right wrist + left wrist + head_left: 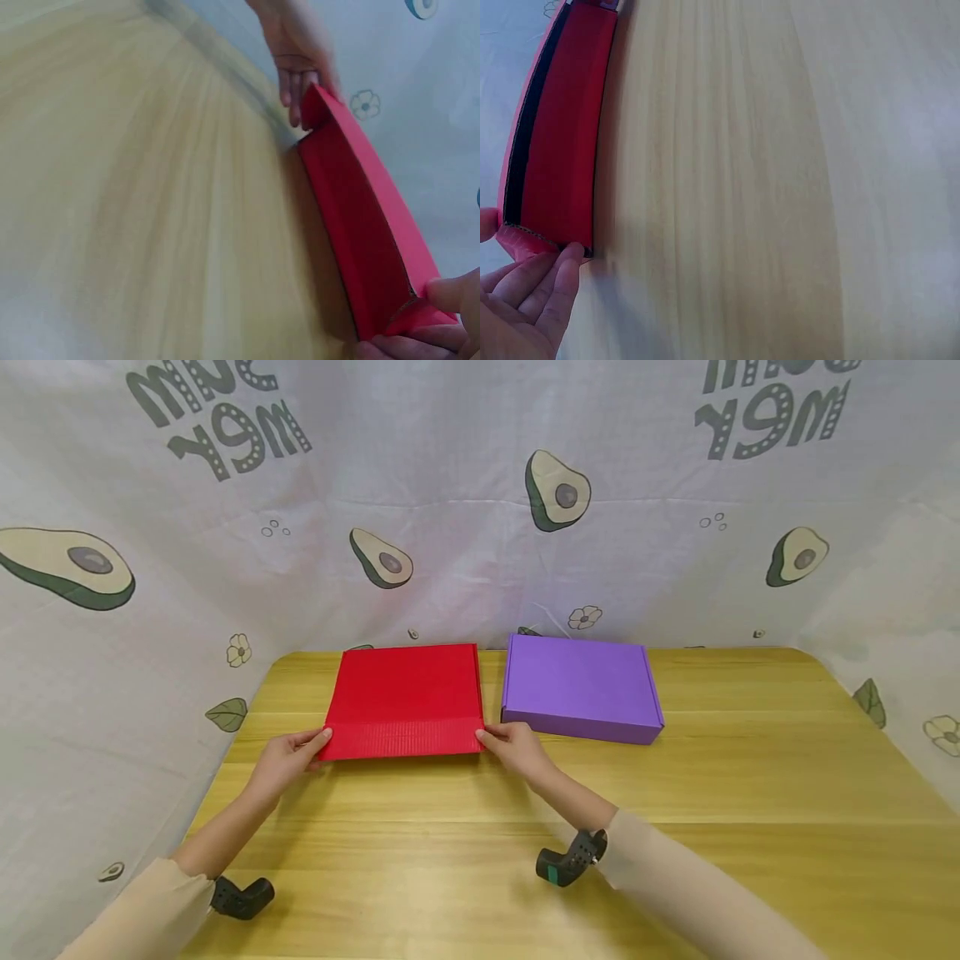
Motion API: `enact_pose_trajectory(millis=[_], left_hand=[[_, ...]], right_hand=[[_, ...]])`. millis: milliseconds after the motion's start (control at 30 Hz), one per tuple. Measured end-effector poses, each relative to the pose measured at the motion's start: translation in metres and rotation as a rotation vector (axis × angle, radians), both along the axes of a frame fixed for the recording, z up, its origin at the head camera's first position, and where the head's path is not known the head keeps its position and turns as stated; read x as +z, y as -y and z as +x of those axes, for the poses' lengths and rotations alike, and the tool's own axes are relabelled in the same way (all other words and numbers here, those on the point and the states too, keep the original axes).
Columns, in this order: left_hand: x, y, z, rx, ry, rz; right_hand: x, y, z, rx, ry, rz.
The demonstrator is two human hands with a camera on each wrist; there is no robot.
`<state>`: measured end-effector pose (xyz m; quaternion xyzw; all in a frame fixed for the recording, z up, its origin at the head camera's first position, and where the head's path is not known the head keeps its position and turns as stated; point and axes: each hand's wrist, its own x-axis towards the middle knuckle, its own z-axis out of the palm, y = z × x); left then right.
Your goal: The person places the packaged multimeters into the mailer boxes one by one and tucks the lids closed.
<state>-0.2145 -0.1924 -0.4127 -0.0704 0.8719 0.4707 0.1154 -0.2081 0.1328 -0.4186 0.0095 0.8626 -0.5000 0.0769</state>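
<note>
A red cardboard box (408, 681) lies at the back left of the table, its lid over it and the lid's front flap (405, 737) slanting out toward me. My left hand (287, 762) pinches the front left corner, thumb on top and fingers beneath. At the front right corner my right hand (519, 748) grips in the same way, thumb over the flap. In the right wrist view, a gap shows between the flap and the box's red front wall (341, 217). The box's inside is hidden.
A closed purple box (581, 681) lies just right of the red one, close to my right hand. Behind the wooden table (420, 877) hangs a pale cloth (465, 460) printed with avocados. Black wrist cameras (573, 858) sit on both forearms.
</note>
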Motion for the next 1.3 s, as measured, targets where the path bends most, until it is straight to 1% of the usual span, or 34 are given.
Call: enact_pose_trajectory(millis=[100, 167, 300, 400, 467, 533, 600, 667, 733, 800, 867, 900, 933, 967, 1033, 1100, 1133, 1167, 1200, 1300], left_hand=[[0.002, 0.0, 0.001, 0.008, 0.002, 0.009], [0.002, 0.0, 0.001, 0.011, 0.005, 0.018], [0.005, 0.001, 0.0, -0.006, 0.019, 0.065], [0.006, 0.001, 0.0, -0.02, 0.025, 0.082], [0.006, 0.0, -0.001, -0.033, 0.014, 0.055], [0.004, 0.0, -0.001, -0.055, -0.015, 0.01], [0.001, 0.0, -0.002, -0.081, -0.059, -0.054], [-0.002, 0.001, -0.003, -0.111, -0.1, -0.101], [-0.005, 0.001, -0.004, -0.136, -0.116, -0.116], [-0.006, 0.001, -0.009, -0.131, -0.095, -0.078], [-0.005, -0.001, -0.016, -0.105, -0.052, 0.028], [-0.004, -0.003, -0.021, -0.088, -0.033, 0.09], [-0.004, -0.005, -0.026, -0.069, -0.014, 0.153], [-0.003, -0.007, -0.031, -0.049, 0.005, 0.21], [-0.002, -0.011, -0.039, -0.029, 0.04, 0.299], [-0.003, -0.014, -0.045, -0.004, 0.064, 0.327], [-0.003, -0.014, -0.046, 0.007, 0.078, 0.335], [-0.004, -0.014, -0.048, 0.017, 0.086, 0.34], [-0.005, -0.014, -0.048, 0.025, 0.091, 0.342], [-0.006, -0.011, -0.049, 0.03, 0.089, 0.36]], right_hand=[[0.005, -0.002, -0.002, -0.037, 0.088, -0.056], [0.008, -0.003, -0.003, -0.04, 0.12, -0.075], [0.011, -0.005, -0.003, -0.018, 0.137, -0.092], [0.011, -0.006, -0.005, -0.004, 0.102, -0.041], [0.009, -0.006, -0.005, 0.012, 0.057, 0.028], [0.005, -0.006, -0.005, 0.027, 0.004, 0.09], [0.001, -0.007, -0.004, 0.029, -0.046, 0.109], [-0.005, -0.007, -0.003, 0.018, -0.121, 0.099], [-0.01, -0.007, -0.001, 0.009, -0.242, 0.094], [-0.013, -0.007, 0.0, 0.025, -0.4, 0.144], [-0.013, -0.007, -0.003, 0.082, -0.554, 0.235], [-0.012, -0.007, -0.006, 0.127, -0.61, 0.285], [-0.01, -0.007, -0.011, 0.181, -0.65, 0.339], [-0.008, -0.007, -0.016, 0.239, -0.656, 0.384], [-0.004, -0.008, -0.029, 0.376, -0.609, 0.458], [0.0, -0.01, -0.04, 0.491, -0.528, 0.51], [0.002, -0.012, -0.044, 0.534, -0.498, 0.531], [0.003, -0.013, -0.047, 0.57, -0.467, 0.543], [0.005, -0.014, -0.05, 0.605, -0.457, 0.553], [0.012, -0.016, -0.055, 0.666, -0.453, 0.558]])
